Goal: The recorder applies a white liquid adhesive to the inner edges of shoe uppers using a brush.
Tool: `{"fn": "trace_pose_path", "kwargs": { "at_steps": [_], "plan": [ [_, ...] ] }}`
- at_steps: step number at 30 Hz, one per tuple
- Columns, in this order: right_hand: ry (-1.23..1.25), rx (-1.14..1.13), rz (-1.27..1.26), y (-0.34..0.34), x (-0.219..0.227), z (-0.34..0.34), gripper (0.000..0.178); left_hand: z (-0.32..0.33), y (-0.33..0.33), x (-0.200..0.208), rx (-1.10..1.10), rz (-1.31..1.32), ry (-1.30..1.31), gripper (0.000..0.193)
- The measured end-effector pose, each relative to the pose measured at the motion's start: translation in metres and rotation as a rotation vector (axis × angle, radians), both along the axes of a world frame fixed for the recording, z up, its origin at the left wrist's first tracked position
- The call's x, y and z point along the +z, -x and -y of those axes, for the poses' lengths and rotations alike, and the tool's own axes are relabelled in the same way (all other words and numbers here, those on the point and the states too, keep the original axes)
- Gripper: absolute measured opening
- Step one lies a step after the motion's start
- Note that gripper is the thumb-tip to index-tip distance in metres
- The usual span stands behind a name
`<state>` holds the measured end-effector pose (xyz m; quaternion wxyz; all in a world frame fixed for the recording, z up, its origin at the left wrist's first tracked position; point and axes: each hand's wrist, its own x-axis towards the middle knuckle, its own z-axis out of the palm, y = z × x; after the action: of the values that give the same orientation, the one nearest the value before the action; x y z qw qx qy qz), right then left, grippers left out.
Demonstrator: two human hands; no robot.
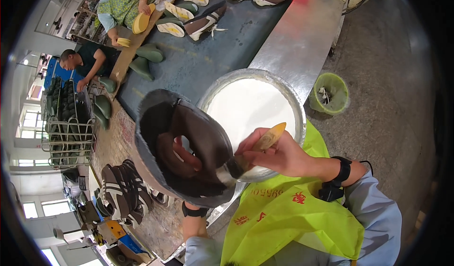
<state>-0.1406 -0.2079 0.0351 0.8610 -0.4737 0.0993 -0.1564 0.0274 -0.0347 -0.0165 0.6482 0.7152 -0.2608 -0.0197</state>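
A dark brown shoe upper [177, 148] is held up in front of me, its unsoled underside facing me. My left hand [187, 156] grips it from behind; a few fingers show through its opening, and the rest is hidden. In my right hand [279, 155] is a brush with a yellowish wooden handle [272, 136]. Its dark head touches or nearly touches the upper's inner edge at the lower right, beside a wet, shiny patch. Just behind my right hand stands a round metal basin [302, 110] of white liquid.
A dark conveyor belt [213, 62] carries shoe uppers [205, 20], soles and green shoe lasts [150, 53] beyond the basin. Stacked striped uppers [124, 188] lie on the worn bench at left. Two people work across the belt. A green bin [329, 94] stands on the floor at right.
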Motion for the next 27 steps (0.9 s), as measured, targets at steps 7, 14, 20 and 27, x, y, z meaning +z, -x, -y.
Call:
{"fn": "trace_pose_path", "kwargs": {
  "at_steps": [7,14,20,27],
  "plan": [
    [0.302,-0.252,-0.04,-0.016,-0.036,0.018,0.009,0.031,-0.007,0.02,-0.079,-0.108,0.013,0.04],
    [0.811,-0.444,0.298,-0.026,-0.026,0.043,0.021,0.04,-0.001,0.038,-0.134,-0.226,-0.008,0.04],
    [0.475,-0.341,0.278,-0.014,-0.044,0.04,0.018,0.09,-0.044,0.032,-0.164,-0.122,0.02,0.04],
    [0.424,-0.608,0.09,-0.003,-0.043,0.096,0.016,0.24,-0.171,0.018,-0.255,-0.598,-0.067,0.031]
  ]
}}
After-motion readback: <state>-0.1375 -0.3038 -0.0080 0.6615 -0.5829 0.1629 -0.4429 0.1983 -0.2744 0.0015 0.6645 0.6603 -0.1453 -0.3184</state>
